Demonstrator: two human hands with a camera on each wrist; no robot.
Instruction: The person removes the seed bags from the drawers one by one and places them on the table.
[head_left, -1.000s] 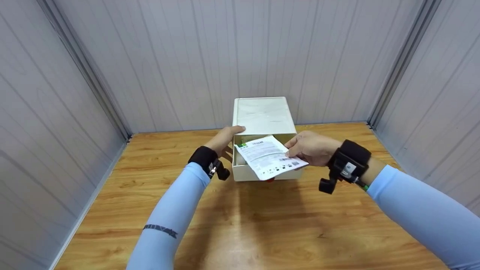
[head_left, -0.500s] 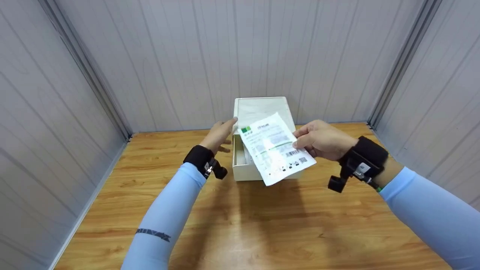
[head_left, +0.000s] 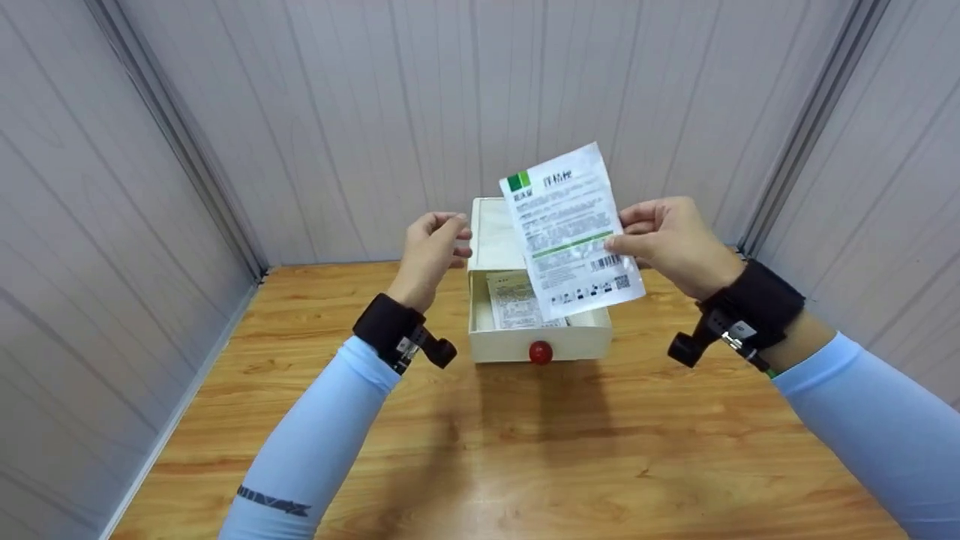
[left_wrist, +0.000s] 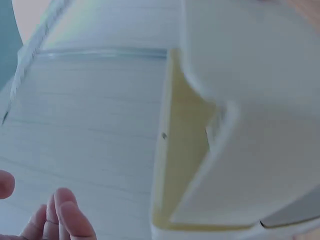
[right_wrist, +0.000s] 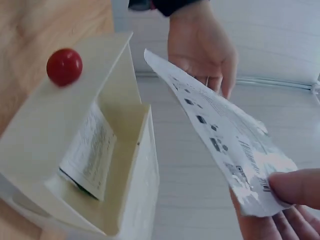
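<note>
One packet (head_left: pixel 570 232), pinched at its edge by the right hand (head_left: pixel 679 244), should be held clear of the drawer (head_left: pixel 502 347), with the left hand (head_left: pixel 431 259) relaxed and empty.

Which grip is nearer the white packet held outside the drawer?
Right. In the head view, the right grip pinches the packet near its right edge; the left grip is apart from it, to its left.

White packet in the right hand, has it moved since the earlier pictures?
Yes. In the head view, the packet has moved up and slightly right relative to the red knob.
</note>
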